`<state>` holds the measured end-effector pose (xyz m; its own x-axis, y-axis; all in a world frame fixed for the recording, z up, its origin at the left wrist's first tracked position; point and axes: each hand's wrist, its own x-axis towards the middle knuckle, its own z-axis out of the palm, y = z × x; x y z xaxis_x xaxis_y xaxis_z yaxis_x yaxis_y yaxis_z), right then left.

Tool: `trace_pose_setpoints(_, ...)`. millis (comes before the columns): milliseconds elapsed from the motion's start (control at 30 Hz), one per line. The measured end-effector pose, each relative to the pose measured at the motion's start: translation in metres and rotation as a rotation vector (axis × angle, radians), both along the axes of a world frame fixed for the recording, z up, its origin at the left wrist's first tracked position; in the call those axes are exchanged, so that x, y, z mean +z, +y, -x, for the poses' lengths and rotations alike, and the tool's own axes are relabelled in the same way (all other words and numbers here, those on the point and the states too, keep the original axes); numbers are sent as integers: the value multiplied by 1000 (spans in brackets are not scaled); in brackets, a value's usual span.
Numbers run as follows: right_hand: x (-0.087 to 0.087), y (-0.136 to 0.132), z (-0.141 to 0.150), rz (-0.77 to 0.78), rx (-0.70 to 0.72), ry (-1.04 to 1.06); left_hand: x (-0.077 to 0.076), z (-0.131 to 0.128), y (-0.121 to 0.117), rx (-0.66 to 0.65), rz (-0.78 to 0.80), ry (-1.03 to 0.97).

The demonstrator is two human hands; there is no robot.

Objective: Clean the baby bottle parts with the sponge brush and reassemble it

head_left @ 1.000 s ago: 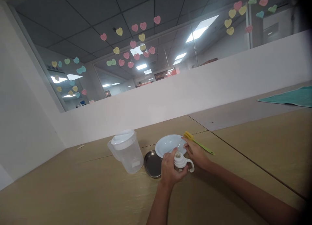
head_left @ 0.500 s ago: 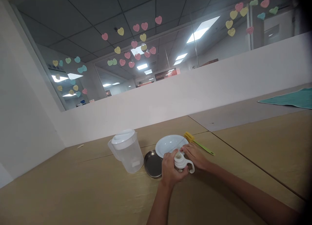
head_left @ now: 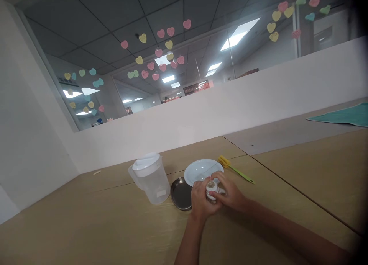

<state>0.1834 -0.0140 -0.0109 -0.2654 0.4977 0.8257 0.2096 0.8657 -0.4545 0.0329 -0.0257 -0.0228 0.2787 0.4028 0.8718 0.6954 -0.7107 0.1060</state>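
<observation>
Between my two hands is a small white round cap-like piece (head_left: 212, 187) with stepped rings, a brownish round centre on top and a curved handle on its right side. My left hand (head_left: 199, 202) wraps round its left side, thumb below. From the right, my right hand (head_left: 232, 193) closes on it, with the fingertips at the top and the thumb across the front. The fingers cover most of the piece and its handle. Just behind the hands lies a shallow white bowl (head_left: 198, 167), and a dark round metal pan (head_left: 181, 194) sits left of them.
A clear plastic pitcher (head_left: 153, 184) with a white lid stands left of the pan. A bottle brush (head_left: 237, 170) with a yellow head and green handle lies right of the bowl. A teal cloth (head_left: 345, 115) is at the far right of the wooden table (head_left: 115, 226).
My right hand has shifted from behind the white piece to a grip on its right side, now covering most of the curved handle. The left hand keeps its hold.
</observation>
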Motion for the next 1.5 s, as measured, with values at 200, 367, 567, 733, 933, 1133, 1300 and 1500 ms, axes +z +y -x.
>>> trace_pose_setpoints(200,-2,0,4,200,-9,43,0,0,-1,-2,107,20)
trace_pose_setpoints(367,2,0,-2,313,148,67,2,0,-4,-17,274,-37)
trace_pose_setpoints(567,4,9,-10,496,449,135,6,0,-5,-96,402,-137)
trace_pose_setpoints(733,-2,25,-21,528,466,177,9,-4,-6,-180,461,-233)
trace_pose_setpoints(933,-10,28,-27,327,176,75,8,-5,-8,-151,491,-243)
trace_pose_setpoints(1133,-12,19,-15,144,161,-65,1,-8,-6,-129,416,-218)
trace_pose_setpoints(1300,-13,31,-28,19,70,-30,-1,-9,-5,-85,394,-224)
trace_pose_setpoints(1500,-6,25,-29,165,121,33,-2,-11,-4,-94,426,-232)
